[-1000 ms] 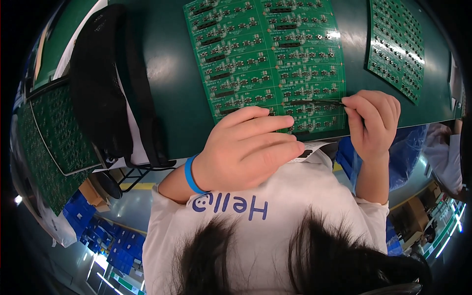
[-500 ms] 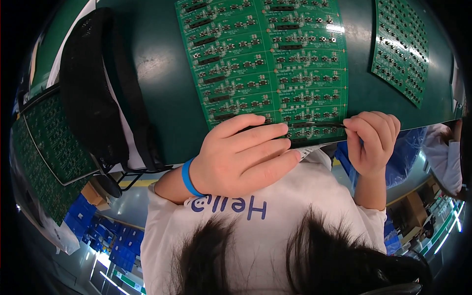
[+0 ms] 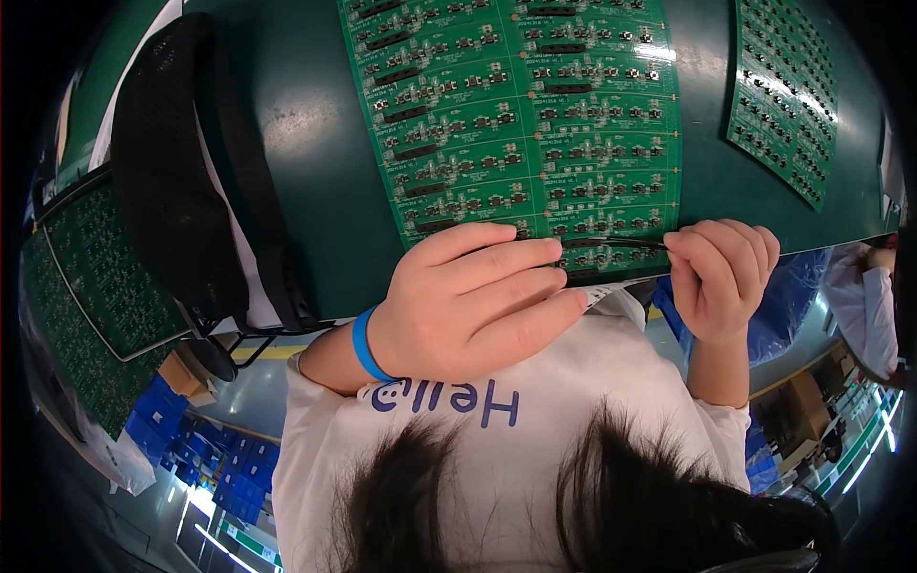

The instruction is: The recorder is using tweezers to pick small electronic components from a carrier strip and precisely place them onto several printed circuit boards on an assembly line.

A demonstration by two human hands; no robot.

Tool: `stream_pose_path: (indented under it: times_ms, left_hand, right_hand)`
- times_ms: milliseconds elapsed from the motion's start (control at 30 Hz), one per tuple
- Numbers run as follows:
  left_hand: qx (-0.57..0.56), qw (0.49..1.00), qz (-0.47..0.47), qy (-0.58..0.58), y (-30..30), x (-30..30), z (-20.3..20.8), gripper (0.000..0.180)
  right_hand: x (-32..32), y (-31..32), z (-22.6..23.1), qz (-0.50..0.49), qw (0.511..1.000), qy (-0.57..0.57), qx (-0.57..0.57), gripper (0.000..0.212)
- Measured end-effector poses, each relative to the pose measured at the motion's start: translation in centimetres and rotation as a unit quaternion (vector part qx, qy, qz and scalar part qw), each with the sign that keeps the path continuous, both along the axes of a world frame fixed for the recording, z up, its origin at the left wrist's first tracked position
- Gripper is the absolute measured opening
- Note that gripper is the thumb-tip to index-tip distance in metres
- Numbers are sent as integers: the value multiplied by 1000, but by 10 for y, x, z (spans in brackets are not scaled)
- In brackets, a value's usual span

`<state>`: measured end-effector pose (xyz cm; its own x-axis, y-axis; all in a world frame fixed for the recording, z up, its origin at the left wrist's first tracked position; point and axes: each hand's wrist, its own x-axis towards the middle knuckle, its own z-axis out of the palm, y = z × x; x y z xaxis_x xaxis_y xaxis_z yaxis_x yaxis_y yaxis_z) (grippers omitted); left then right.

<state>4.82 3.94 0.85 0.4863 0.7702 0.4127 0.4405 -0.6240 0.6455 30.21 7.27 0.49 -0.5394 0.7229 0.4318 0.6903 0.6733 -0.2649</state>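
Observation:
A large green circuit board panel [image 3: 611, 124] lies on the dark green table, with rows of small parts and long black connectors on it. My left hand [image 3: 478, 306], with a blue band at the wrist, rests stretched out over the panel's near edge, its fingers extended and slightly apart. To the right, my right hand [image 3: 721, 277] pinches thin black tweezers [image 3: 638, 242]. Their tips point left and reach a black connector [image 3: 581, 244] in a near row, close to my left fingertips. Whether the tips grip that connector is too small to tell.
Another green panel [image 3: 778, 105] lies at the far right of the table. A black mesh bag-like item [image 3: 167, 172] stands at the left. More green boards [image 3: 105, 258] sit in a wire-edged holder at far left. Blue bins [image 3: 244, 477] stand beyond, and another person's sleeve [image 3: 855, 306] shows at right.
The panel's far part has shifted slightly to the right. My right hand and the tweezers have moved a tiny bit; my left hand stays nearly still.

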Motion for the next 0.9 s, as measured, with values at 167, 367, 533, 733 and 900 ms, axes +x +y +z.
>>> stream_pose_path:
  times_ms: [167, 367, 533, 733, 900]
  left_hand:
    - [2, 1000, -2, 0, 0, 0, 0, 23]
    - [9, 1000, -3, 4, 1, 0, 0, 19]
    - [18, 1000, -6, 4, 1, 1, 0, 16]
    - [11, 1000, -12, 3, 2, 1, 1, 15]
    - [8, 1000, -22, 9, 1, 0, 3, 16]
  right_hand:
    - [1, -1, -1, 1, 1000, 3, -3, 19]
    - [2, -2, -2, -2, 1000, 5, -14, 19]
    - [2, -1, -1, -2, 1000, 2, -9, 18]
    - [3, -1, 0, 0, 1000, 0, -7, 18]
    - [3, -2, 0, 1, 1000, -2, -7, 18]
